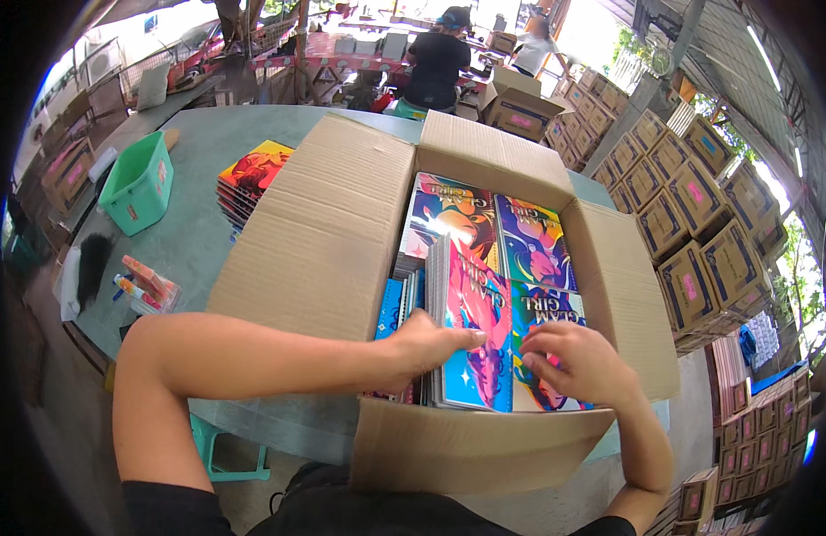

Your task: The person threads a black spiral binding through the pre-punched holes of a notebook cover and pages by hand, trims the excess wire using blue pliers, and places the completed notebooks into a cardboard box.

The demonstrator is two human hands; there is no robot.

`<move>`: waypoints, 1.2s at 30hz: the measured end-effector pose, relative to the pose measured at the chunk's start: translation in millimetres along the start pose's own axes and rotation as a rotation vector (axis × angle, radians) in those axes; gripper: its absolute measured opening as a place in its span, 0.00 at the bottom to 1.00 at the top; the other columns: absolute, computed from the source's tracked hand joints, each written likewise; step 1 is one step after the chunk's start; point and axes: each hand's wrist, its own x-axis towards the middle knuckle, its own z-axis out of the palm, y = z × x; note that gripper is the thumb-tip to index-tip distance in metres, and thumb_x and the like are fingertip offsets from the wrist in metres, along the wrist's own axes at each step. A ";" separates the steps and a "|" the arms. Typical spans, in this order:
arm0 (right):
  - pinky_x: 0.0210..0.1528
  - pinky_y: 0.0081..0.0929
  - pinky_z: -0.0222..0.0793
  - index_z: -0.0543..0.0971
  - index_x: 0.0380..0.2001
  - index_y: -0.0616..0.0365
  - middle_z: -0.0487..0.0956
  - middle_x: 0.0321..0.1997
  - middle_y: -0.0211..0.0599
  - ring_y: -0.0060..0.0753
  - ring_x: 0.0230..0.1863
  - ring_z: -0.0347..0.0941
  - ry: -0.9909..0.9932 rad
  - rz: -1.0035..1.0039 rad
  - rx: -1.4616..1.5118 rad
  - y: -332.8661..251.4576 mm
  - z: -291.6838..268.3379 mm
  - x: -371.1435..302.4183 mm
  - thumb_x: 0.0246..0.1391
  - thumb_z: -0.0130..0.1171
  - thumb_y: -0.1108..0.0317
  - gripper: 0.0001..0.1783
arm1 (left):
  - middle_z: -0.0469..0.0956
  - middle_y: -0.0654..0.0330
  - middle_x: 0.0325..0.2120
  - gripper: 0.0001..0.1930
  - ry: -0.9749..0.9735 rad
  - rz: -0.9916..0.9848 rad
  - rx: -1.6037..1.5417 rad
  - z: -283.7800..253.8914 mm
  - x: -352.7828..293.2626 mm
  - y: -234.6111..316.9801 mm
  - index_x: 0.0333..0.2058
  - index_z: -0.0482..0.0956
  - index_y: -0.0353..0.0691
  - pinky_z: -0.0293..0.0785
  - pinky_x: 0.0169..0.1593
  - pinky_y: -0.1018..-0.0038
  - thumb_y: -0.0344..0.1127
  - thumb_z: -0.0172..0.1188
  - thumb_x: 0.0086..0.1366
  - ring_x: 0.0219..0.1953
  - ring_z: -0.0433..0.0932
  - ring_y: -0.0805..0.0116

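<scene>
An open cardboard box (484, 442) on the table holds stacks of notebooks with bright illustrated covers. My left hand (426, 347) grips a raised, slightly tilted stack of notebooks (475, 304) with pink and blue covers, its thumb lying across the top cover. The fingers of that hand are hidden behind the stack's left side. Loosely curled, with thumb and fingers apart, my right hand (574, 360) hovers over or touches the front right notebooks (556, 304); contact cannot be made out. Two further stacks, an orange one (444, 210) and a purple one (533, 241), fill the far half.
Left of the box lie more notebooks (257, 170), a green plastic bin (138, 186), and a small clear pack (150, 284). A green stool (230, 451) stands below the table. Stacked cartons (699, 205) line the right side. Two people sit or stand at the back.
</scene>
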 end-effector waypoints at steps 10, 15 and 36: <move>0.33 0.34 0.66 0.79 0.31 0.63 0.75 0.27 0.45 0.46 0.30 0.71 0.223 0.207 0.092 -7.0 6.0 -41.8 0.54 0.53 0.66 0.11 | 0.77 0.53 0.39 0.20 -0.307 0.210 -0.612 -74.7 -58.2 8.8 0.46 0.69 0.31 0.78 0.46 0.65 0.30 0.61 0.56 0.40 0.79 0.63; 0.32 0.30 0.63 0.78 0.27 0.65 0.73 0.23 0.43 0.37 0.27 0.69 0.255 0.353 0.174 -27.4 25.6 -49.2 0.58 0.50 0.60 0.17 | 0.77 0.56 0.37 0.20 0.090 0.765 -0.799 -169.6 -123.6 -3.2 0.46 0.72 0.35 0.77 0.45 0.66 0.36 0.62 0.55 0.39 0.78 0.66; 0.30 0.41 0.62 0.74 0.15 0.57 0.78 0.26 0.45 0.49 0.23 0.68 0.565 0.315 -0.418 -52.6 111.5 -37.2 0.63 0.34 0.48 0.32 | 0.76 0.52 0.43 0.23 0.803 0.566 -1.256 -631.7 109.3 -255.0 0.47 0.71 0.39 0.70 0.47 0.48 0.28 0.62 0.50 0.43 0.76 0.50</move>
